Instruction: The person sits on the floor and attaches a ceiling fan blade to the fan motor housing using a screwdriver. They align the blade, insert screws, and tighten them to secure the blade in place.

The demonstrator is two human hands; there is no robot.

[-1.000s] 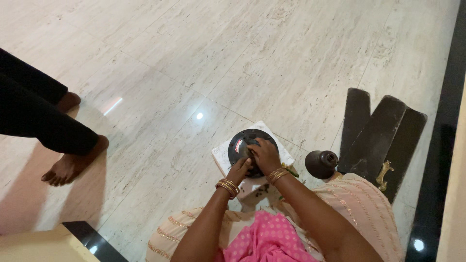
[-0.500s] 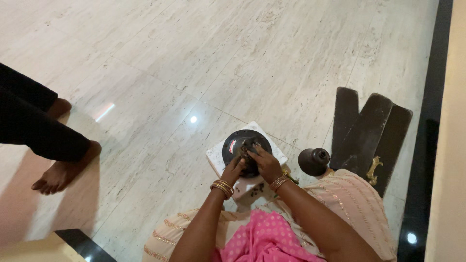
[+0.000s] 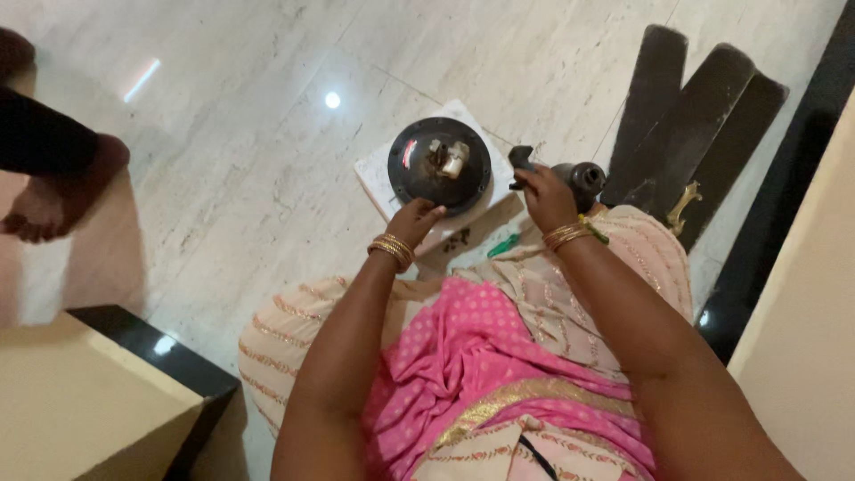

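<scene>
A round black fan motor housing (image 3: 419, 174) with a metal shaft stub in its middle lies on a white sheet of paper (image 3: 378, 174) on the floor. My left hand (image 3: 412, 223) rests on the housing's near rim, fingers curled against it. My right hand (image 3: 543, 191) has lifted to the right and grips a small dark part (image 3: 521, 160). Just beyond that hand stands a dark cup-shaped canopy (image 3: 583, 178). Gold bangles ring both wrists.
Three dark fan blades (image 3: 695, 116) lie fanned out at the right, near a black floor border. Small screws (image 3: 459, 239) and a green-handled tool (image 3: 503, 245) lie by my knee. Another person's bare foot (image 3: 53, 191) stands at the left. A black-edged table corner (image 3: 142, 356) juts in below.
Both hands were together on the housing's centre. My right hand has pulled away to the right with a small dark part. The camera has moved closer and tilted down.
</scene>
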